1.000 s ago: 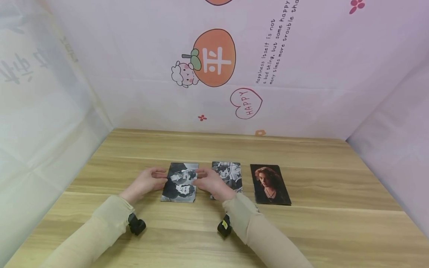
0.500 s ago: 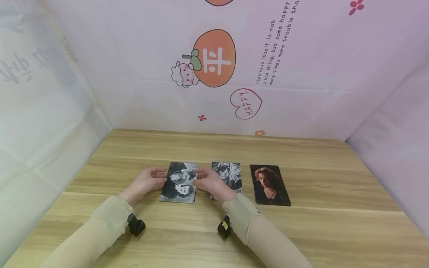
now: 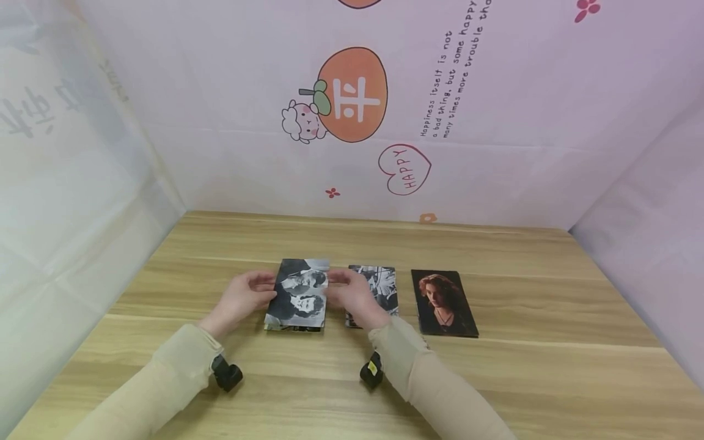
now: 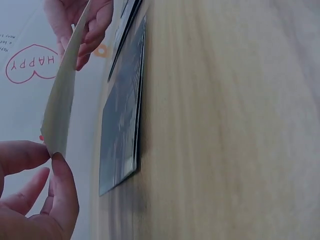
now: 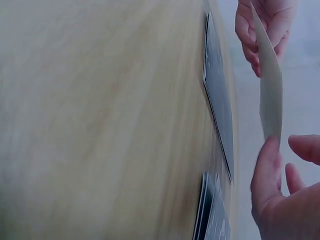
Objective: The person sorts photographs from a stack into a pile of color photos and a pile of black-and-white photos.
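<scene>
L hand (image 3: 236, 302) & R hand (image 3: 357, 298) pinch thin black-and-white rectangular photo card (image 3: 299, 292) at 9 & 3 o'clock; prob. light, bendy: hold edges.

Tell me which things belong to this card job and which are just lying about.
Likely in the job:
Lifted black-and-white card, held between left fingers and right fingers
Card beneath it
Middle card
Colour portrait card

Just around:
Wooden table
Printed backdrop
Wrist cameras

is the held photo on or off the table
Off: the left wrist view shows the held photo apart from the pile below.
</scene>
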Demonstrator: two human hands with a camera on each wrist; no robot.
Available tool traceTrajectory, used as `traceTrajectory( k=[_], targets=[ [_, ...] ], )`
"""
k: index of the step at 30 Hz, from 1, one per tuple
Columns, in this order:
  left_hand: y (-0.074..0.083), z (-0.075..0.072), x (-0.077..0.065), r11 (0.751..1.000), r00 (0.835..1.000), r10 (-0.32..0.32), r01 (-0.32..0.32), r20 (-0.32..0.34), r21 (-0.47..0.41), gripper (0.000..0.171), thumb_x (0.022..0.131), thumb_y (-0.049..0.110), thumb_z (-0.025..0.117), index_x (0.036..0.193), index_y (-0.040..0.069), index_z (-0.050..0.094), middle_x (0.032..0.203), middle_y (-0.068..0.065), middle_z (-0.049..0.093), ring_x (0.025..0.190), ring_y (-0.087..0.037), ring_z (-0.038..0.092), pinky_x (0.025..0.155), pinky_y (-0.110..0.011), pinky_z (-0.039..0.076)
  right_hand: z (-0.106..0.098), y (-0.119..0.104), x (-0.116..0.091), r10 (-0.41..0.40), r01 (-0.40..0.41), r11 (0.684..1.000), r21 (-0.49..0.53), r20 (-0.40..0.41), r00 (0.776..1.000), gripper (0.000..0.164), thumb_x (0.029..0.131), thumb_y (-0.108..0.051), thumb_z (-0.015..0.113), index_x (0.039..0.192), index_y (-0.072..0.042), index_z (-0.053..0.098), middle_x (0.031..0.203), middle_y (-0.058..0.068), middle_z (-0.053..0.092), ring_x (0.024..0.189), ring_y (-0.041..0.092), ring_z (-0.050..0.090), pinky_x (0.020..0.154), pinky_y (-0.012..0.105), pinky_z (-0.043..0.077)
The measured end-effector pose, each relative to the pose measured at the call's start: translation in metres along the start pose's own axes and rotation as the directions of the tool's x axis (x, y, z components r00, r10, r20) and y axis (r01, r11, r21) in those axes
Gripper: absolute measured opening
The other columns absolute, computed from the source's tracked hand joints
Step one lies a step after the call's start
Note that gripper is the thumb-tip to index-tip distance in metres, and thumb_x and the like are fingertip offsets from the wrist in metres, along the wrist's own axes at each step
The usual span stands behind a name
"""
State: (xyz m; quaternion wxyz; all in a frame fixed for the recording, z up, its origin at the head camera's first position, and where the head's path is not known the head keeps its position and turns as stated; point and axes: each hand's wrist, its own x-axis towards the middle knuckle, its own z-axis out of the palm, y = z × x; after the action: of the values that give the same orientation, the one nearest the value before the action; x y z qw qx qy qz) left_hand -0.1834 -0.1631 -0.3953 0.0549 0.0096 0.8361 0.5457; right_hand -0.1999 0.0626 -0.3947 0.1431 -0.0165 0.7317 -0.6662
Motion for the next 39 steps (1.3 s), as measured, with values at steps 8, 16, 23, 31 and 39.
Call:
traceTrajectory(
  k=[8, 16, 23, 31, 39],
  targets=[
    [0.007, 0.009, 0.000, 0.997, 1.000, -0.006, 0.007, 0.013, -0.083, 0.047, 0.087, -0.001, 0.060, 0.131, -0.009, 0.047, 0.129, -0.028, 0.053, 0.117, -0.035, 0.055, 0.091, -0.025, 0.053, -0.015, -0.002, -0.002, 0.012, -0.011, 0.999, 0.043, -0.006, 1.000, 0.037, 0.085, 0.004, 0.060, 0.122, 0.002, 0.056, 0.108, 0.013, 0.057, 0.089, 0.017, 0.059, 0.081, 0.028, 0.057],
    [0.018, 0.021, 0.000, 0.977, 0.999, -0.026, 0.030, 0.024, -0.210, 0.045, 0.088, -0.001, 0.060, 0.130, -0.008, 0.047, 0.125, -0.026, 0.055, 0.098, -0.012, 0.061, 0.085, -0.025, 0.056, -0.032, -0.006, -0.007, 0.001, 0.000, 0.999, 0.046, -0.026, 1.000, 0.035, 0.088, 0.002, 0.059, 0.122, -0.001, 0.056, 0.108, 0.012, 0.058, 0.089, 0.016, 0.059, 0.077, 0.026, 0.057],
    [0.027, 0.033, 0.000, 0.943, 0.997, -0.061, 0.071, 0.042, -0.324, 0.045, 0.087, -0.004, 0.059, 0.130, -0.008, 0.047, 0.122, -0.020, 0.056, 0.094, -0.007, 0.059, 0.087, -0.022, 0.054, -0.045, -0.005, -0.011, -0.010, 0.014, 0.998, 0.068, -0.047, 0.999, 0.034, 0.088, 0.004, 0.058, 0.122, 0.001, 0.056, 0.105, 0.012, 0.059, 0.086, 0.014, 0.058, 0.075, 0.026, 0.057],
    [0.034, 0.049, 0.007, 0.928, 0.997, -0.048, 0.066, 0.057, -0.367, 0.045, 0.087, -0.005, 0.059, 0.130, -0.007, 0.047, 0.115, -0.016, 0.057, 0.088, -0.009, 0.060, 0.082, -0.021, 0.055, -0.065, -0.006, -0.014, -0.005, 0.007, 0.999, 0.032, -0.046, 0.999, 0.035, 0.090, 0.002, 0.056, 0.125, 0.002, 0.053, 0.110, 0.012, 0.056, 0.088, 0.012, 0.058, 0.077, 0.026, 0.057],
    [0.043, 0.072, 0.015, 0.900, 0.997, -0.033, 0.061, 0.073, -0.431, 0.041, 0.086, -0.007, 0.058, 0.127, -0.007, 0.049, 0.105, -0.009, 0.058, 0.087, -0.011, 0.060, 0.082, -0.024, 0.056, -0.089, -0.005, -0.018, -0.034, 0.032, 0.999, -0.028, -0.062, 0.997, 0.038, 0.091, 0.000, 0.056, 0.128, 0.004, 0.051, 0.115, 0.015, 0.055, 0.087, 0.010, 0.057, 0.075, 0.023, 0.056]
  ],
)
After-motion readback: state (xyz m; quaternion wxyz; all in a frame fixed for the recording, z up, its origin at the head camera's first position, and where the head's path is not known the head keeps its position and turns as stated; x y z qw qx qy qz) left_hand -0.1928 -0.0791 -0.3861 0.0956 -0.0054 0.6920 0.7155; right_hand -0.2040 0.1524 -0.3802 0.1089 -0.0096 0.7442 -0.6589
